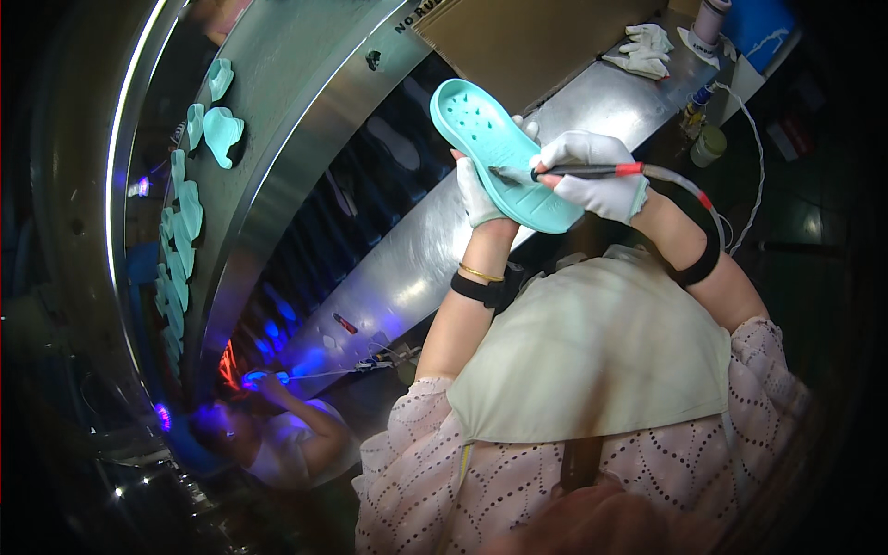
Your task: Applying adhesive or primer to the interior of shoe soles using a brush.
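Observation:
My left hand, in a white glove with bare fingertips, is closed on a turquoise foam clog. The clog is tilted, its end with several holes pointing away from me. My right hand, gloved the same way, grips a corded pen-shaped tool with a black body and a red band. Its tip lies at the clog's surface near the middle; whether it touches I cannot tell. A cable runs from the tool down past my right wrist. Part of the left fingers is hidden behind the clog.
A metal bench runs beneath my hands, with a small red tool on it. Turquoise foam pieces lie on a curved conveyor at the left. White gloves and a cardboard sheet are at the back. Another person works at lower left.

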